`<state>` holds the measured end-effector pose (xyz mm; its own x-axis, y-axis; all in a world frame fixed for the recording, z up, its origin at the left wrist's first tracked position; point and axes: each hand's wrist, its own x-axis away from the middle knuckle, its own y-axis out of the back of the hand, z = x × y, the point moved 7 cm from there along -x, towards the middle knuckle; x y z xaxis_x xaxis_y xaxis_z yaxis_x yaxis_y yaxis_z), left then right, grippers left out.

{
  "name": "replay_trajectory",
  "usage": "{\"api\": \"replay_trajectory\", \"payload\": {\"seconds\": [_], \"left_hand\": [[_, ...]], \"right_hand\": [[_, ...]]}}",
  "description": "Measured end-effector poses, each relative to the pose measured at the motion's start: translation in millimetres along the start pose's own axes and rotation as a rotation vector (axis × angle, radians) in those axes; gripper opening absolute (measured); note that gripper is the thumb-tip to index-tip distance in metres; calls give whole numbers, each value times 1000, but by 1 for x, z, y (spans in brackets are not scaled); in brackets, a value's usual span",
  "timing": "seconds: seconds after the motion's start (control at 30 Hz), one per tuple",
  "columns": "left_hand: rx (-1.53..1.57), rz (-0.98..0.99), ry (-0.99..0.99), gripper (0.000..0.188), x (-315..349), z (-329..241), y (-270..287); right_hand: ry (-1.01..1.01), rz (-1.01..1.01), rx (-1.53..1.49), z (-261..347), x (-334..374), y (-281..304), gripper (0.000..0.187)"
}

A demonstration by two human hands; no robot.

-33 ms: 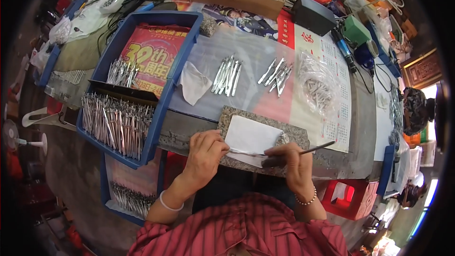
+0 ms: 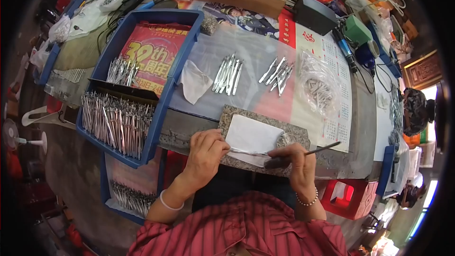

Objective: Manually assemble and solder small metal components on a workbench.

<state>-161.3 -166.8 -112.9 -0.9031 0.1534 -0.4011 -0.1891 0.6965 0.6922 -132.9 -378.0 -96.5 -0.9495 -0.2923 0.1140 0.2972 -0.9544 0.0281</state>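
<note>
My left hand (image 2: 207, 154) pinches one end of a slender silver metal piece (image 2: 249, 151), which lies across the near part of a white paper sheet (image 2: 253, 132). The sheet rests on a speckled stone slab (image 2: 230, 113) at the table's front edge. My right hand (image 2: 297, 163) is closed around a dark tool (image 2: 324, 148). Its thin shaft sticks out to the right, and a thicker dark part shows below the fingers. These fingertips are by the silver piece's right end; whether they touch it I cannot tell. A small clear plastic bag (image 2: 286, 138) sits on the slab's right part.
Left stands a blue tray (image 2: 163, 128) packed with slim metal tools (image 2: 118, 125). Beyond the slab are a white cloth (image 2: 194, 83) and two groups of metal tools (image 2: 228, 75), (image 2: 279, 76). A plastic bag of metal pieces (image 2: 318, 87) lies right. A red stool (image 2: 348, 199) stands below.
My right hand has shifted slightly to the right, and the dark tool's shaft with it. My left hand stays almost in place, still pinching the silver piece.
</note>
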Motion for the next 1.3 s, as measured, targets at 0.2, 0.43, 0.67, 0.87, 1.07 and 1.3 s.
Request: {"api": "replay_trajectory", "payload": {"seconds": [0.2,0.43,0.67,0.87,1.07,1.3], "left_hand": [[-30,21,1,12,-6,0,2],[-63,-50,32,14,-16,-8,21],[-64,-327,316,7,-66,12,52],[-251,-403,329,5,-119,55,12],[-568,-270,382,6,-128,56,-12],[-689,-205,203,8,-129,23,-10]], "right_hand": [[69,64,69,23,0,15,57],[91,-61,-337,43,-8,39,28],[-91,-11,-282,10,15,68,20],[-177,67,-214,4,27,89,17],[-142,153,-71,-8,25,119,10],[16,189,162,12,33,125,9]]}}
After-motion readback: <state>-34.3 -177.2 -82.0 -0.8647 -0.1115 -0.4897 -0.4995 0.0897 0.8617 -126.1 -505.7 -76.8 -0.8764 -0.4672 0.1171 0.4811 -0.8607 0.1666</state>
